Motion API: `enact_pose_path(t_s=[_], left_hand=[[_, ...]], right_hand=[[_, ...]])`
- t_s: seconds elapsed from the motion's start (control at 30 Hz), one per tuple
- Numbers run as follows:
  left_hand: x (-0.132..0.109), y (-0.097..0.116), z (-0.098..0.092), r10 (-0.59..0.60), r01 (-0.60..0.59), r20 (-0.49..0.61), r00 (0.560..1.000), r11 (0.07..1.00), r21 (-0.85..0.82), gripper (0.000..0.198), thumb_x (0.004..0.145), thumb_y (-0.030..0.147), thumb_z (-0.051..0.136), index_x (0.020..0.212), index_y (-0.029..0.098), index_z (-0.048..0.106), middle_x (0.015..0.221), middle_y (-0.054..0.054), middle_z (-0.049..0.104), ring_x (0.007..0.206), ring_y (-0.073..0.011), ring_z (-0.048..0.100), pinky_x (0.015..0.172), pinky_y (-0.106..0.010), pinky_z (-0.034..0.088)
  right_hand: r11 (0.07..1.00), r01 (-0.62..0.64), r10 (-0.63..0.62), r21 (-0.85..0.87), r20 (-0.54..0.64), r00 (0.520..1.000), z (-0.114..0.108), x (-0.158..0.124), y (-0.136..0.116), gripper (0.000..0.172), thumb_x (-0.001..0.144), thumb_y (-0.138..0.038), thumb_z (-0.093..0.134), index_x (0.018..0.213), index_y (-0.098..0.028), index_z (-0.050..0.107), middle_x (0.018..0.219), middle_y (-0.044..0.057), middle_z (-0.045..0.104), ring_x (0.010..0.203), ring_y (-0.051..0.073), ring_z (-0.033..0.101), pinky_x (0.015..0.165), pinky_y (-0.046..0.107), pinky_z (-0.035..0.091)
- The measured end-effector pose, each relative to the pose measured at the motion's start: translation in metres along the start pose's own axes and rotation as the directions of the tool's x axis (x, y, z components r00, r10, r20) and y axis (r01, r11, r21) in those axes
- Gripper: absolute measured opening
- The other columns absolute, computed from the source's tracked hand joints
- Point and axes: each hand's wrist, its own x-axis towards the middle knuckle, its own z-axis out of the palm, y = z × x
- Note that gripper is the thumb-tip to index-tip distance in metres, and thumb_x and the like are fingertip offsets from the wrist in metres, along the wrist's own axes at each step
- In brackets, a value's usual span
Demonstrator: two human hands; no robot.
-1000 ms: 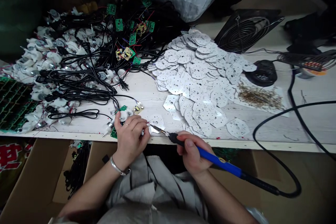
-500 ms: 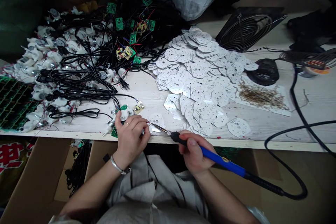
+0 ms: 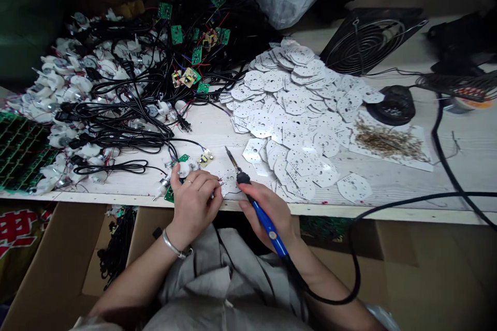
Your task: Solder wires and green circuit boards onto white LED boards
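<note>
My right hand (image 3: 269, 212) is wrapped round a blue soldering iron (image 3: 273, 235), whose metal tip points up and left over the table. Near the table's front edge, my left hand (image 3: 196, 201) has its fingers curled together; thin wire ends show at its fingertips, but the rest of what it may hold is hidden. A white hexagonal board (image 3: 232, 180) lies just right of those fingers, partly behind the iron. Beside the left hand are a white motor part (image 3: 186, 166), a small yellow circuit board (image 3: 205, 158) and a green board (image 3: 169, 195).
White boards (image 3: 295, 108) are heaped in the middle. At the left lie white motor units (image 3: 77, 83), black cables (image 3: 128, 139) and a green board panel (image 3: 23, 152). A fan (image 3: 365, 44), a black dish (image 3: 392, 105) and brown clippings (image 3: 388, 139) stand right.
The soldering iron has swung more upright, its tip moving up away from the left fingertips. My right hand has shifted left and turned, and the cord has followed. My left hand has barely moved.
</note>
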Motion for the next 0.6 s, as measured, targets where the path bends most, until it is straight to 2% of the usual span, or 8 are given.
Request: enact_pose_path(t_s=[0.1, 0.2, 0.27, 0.33, 0.43, 0.5, 0.6], left_hand=[[0.001, 0.001, 0.0, 0.0, 0.0, -0.004, 1.0, 1.0, 0.015, 0.01, 0.085, 0.021, 0.055, 0.077, 0.023, 0.06, 0.084, 0.003, 0.072, 0.084, -0.018, 0.064, 0.114, -0.054, 0.01], [0.002, 0.001, 0.0, 0.005, -0.004, -0.007, 1.0, 0.999, 0.033, 0.01, 0.084, 0.019, 0.056, 0.076, 0.023, 0.06, 0.081, 0.004, 0.071, 0.081, -0.0172, 0.064, 0.113, -0.053, 0.012], [0.002, 0.001, 0.0, 0.006, -0.006, -0.005, 1.0, 0.999, 0.04, 0.01, 0.084, 0.018, 0.056, 0.075, 0.023, 0.06, 0.081, 0.004, 0.071, 0.08, -0.0169, 0.063, 0.113, -0.053, 0.012], [0.002, 0.0, -0.001, 0.012, -0.012, 0.002, 1.0, 0.999, 0.036, 0.011, 0.084, 0.018, 0.056, 0.075, 0.023, 0.06, 0.081, 0.004, 0.071, 0.08, -0.0169, 0.063, 0.113, -0.053, 0.012], [0.003, 0.0, -0.003, 0.019, -0.019, 0.023, 1.0, 1.0, 0.022, 0.011, 0.084, 0.019, 0.056, 0.075, 0.023, 0.061, 0.082, 0.004, 0.071, 0.082, -0.0168, 0.063, 0.114, -0.053, 0.011], [0.003, 0.0, -0.005, 0.014, -0.014, 0.047, 0.999, 1.0, 0.015, 0.011, 0.085, 0.02, 0.056, 0.075, 0.023, 0.061, 0.082, 0.004, 0.071, 0.083, -0.0167, 0.063, 0.114, -0.054, 0.01], [0.004, 0.0, -0.008, -0.017, 0.017, 0.076, 0.997, 1.0, 0.007, 0.012, 0.086, 0.022, 0.054, 0.076, 0.022, 0.061, 0.079, 0.004, 0.07, 0.082, -0.0165, 0.063, 0.114, -0.053, 0.01]], right_hand=[[0.99, -0.123, 0.126, 0.075, -0.034, 0.991, -0.001, -0.006, -0.002, 0.025, 0.09, -0.023, 0.055, 0.115, -0.024, 0.059, 0.098, 0.005, 0.073, 0.091, 0.018, 0.07, 0.081, 0.032, 0.058], [0.929, -0.301, 0.329, 0.215, -0.106, 0.938, -0.001, -0.015, -0.003, 0.02, 0.092, -0.026, 0.052, 0.11, -0.025, 0.061, 0.088, 0.003, 0.075, 0.083, 0.018, 0.072, 0.081, 0.035, 0.059], [0.9, -0.348, 0.393, 0.262, -0.148, 0.907, 0.0, -0.017, -0.003, 0.02, 0.093, -0.026, 0.05, 0.11, -0.024, 0.061, 0.085, 0.002, 0.075, 0.082, 0.018, 0.072, 0.081, 0.035, 0.058], [0.929, -0.295, 0.333, 0.222, -0.157, 0.93, 0.001, -0.013, -0.001, 0.022, 0.092, -0.026, 0.052, 0.113, -0.024, 0.06, 0.096, 0.004, 0.074, 0.092, 0.019, 0.071, 0.086, 0.036, 0.057], [0.992, -0.103, 0.107, 0.074, -0.046, 0.993, 0.003, -0.001, 0.002, 0.026, 0.091, -0.025, 0.054, 0.117, -0.025, 0.056, 0.109, 0.007, 0.069, 0.101, 0.019, 0.067, 0.087, 0.032, 0.056], [1.0, 0.0, 0.0, 0.008, 0.042, 0.999, 0.004, 0.005, 0.002, 0.024, 0.093, -0.025, 0.051, 0.117, -0.023, 0.055, 0.103, 0.007, 0.069, 0.094, 0.017, 0.068, 0.078, 0.028, 0.058], [0.998, 0.066, -0.064, -0.015, 0.115, 0.991, 0.005, 0.008, 0.002, 0.023, 0.095, -0.024, 0.048, 0.117, -0.022, 0.052, 0.093, 0.007, 0.067, 0.082, 0.016, 0.067, 0.069, 0.026, 0.058]])
